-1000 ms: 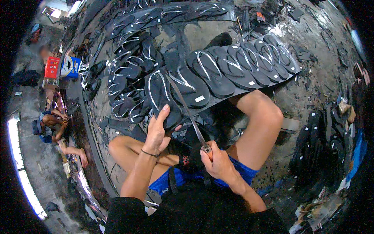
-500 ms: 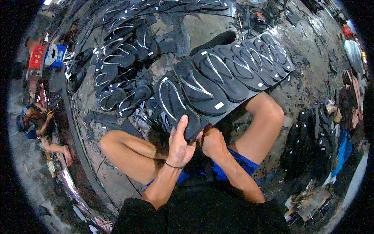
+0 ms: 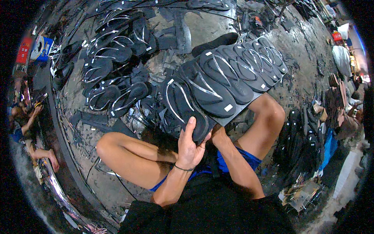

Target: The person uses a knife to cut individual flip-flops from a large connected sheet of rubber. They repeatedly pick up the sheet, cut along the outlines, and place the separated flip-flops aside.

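Vs 0.5 s ago: view has shifted a bit, row of sandals now sits more centre-right; both hands stay at the near end of the row, left hand has slid up so its fingers lie higher on the nearest sandal. 1 s ago the hands were apart and lower, over the lap.

Left to right: at far left edge of the floor (image 3: 117,187), another person's arm and foot (image 3: 43,154) beside a curved metal rail. Upper left, a loose heap of black flip-flops (image 3: 113,74) w/ silver straps, soles overlapping, no box or tray under them, just bare concrete. Centre: overlapped row of black sandals (image 3: 230,74) running up to the right, each w/ a small white tag.

Left hand (image 3: 189,146), thin band on wrist, palm toward camera, fingers stretched up and wrapped on the heel edge of the nearest sandal (image 3: 183,103), gripping it. Right hand (image 3: 213,134) mostly hidden behind that sole; only wrist and a bit of knuckle show, can't tell if closed or gripping. Forearms rise from lower edge between bent bare knees, blue shorts below.

Right edge: dark stacks of more soles (image 3: 307,136).
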